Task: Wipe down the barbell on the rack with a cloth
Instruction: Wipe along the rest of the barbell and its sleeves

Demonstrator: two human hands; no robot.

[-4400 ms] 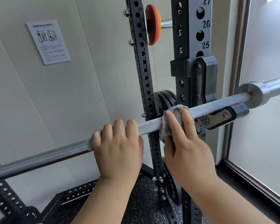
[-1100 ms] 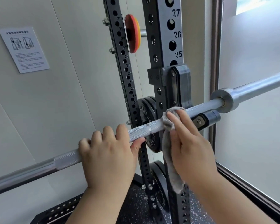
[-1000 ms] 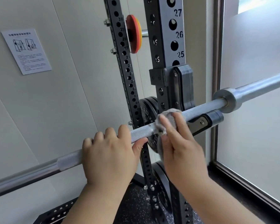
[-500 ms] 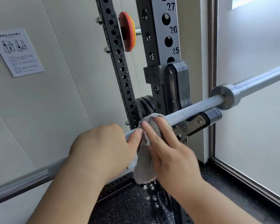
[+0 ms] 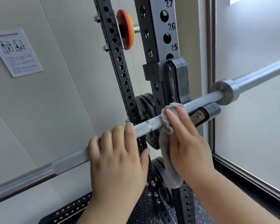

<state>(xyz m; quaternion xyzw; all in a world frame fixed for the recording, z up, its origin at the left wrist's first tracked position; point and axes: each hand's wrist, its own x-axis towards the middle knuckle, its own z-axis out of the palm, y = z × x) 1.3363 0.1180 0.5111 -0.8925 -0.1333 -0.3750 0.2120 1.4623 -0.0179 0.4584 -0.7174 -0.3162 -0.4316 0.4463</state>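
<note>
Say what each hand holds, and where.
Left hand grips the barbell on its knurled shaft. Right hand presses the top of the cloth onto it with straight fingers; the rest hangs.

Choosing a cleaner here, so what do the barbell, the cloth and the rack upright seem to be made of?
Barbell: probably steel, bright silver, knurled matte along the grip, smooth and shiny further left. Cloth: grey, fuzzy pile, likely terry or microfibre. Rack upright: apparently steel, dark matte coating, punched numbered holes.
</note>
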